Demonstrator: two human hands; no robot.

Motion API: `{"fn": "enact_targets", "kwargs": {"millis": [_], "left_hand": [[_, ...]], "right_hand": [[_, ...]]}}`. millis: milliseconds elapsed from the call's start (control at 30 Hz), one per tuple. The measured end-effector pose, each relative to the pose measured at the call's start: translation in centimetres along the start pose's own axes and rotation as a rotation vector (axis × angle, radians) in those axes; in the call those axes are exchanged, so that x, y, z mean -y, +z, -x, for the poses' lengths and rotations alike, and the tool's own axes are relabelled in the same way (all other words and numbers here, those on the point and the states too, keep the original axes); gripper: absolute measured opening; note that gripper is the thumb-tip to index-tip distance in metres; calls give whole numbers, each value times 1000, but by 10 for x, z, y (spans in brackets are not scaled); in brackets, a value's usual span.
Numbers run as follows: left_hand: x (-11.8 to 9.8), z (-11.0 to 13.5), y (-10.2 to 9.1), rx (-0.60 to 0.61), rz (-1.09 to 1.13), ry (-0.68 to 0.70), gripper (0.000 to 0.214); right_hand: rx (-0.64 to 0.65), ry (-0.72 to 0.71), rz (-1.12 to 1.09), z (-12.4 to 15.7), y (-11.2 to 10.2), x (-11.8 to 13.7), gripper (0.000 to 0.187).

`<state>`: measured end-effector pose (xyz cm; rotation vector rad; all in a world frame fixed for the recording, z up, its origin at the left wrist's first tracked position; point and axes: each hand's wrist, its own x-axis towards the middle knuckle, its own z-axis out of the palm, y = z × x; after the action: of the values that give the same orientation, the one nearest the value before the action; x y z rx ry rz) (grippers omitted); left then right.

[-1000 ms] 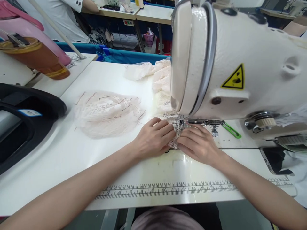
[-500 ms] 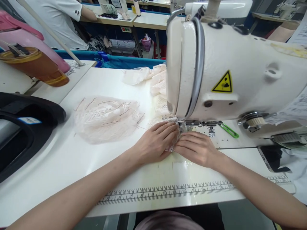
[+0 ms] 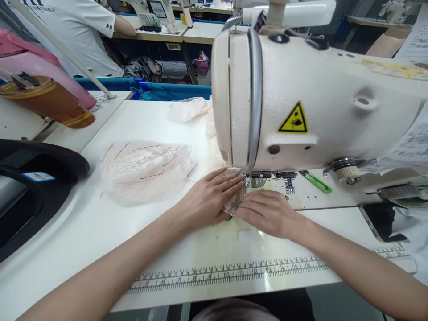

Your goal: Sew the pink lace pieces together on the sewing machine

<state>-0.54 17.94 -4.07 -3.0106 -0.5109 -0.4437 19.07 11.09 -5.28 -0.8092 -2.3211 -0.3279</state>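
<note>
1. Pressing down, your left hand (image 3: 210, 196) lies flat on the lace piece (image 3: 236, 199), fingers together.
2. Your right hand (image 3: 267, 211) presses its other edge, fingers together (tips meeting the left's).
3. That lace sits on the surface (image 3: 83, 232), just before the sewing machine (image 3: 301, 98).
4. More lace, a pile (image 3: 143, 169), lies left.

One head-worn camera looks forward and down, close over the white surface (image 3: 83, 232). The sewing machine (image 3: 317, 98) looms near, filling the upper right; the printed ruler (image 3: 234, 272) runs just below it, toward the wearer.
</note>
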Motion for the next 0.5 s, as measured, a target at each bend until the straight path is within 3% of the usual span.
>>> {"fn": "enact_targets", "kwargs": {"millis": [500], "left_hand": [[-6, 1, 8, 8, -65, -35, 54]], "right_hand": [[96, 56, 67, 8, -2, -3, 19]]}}
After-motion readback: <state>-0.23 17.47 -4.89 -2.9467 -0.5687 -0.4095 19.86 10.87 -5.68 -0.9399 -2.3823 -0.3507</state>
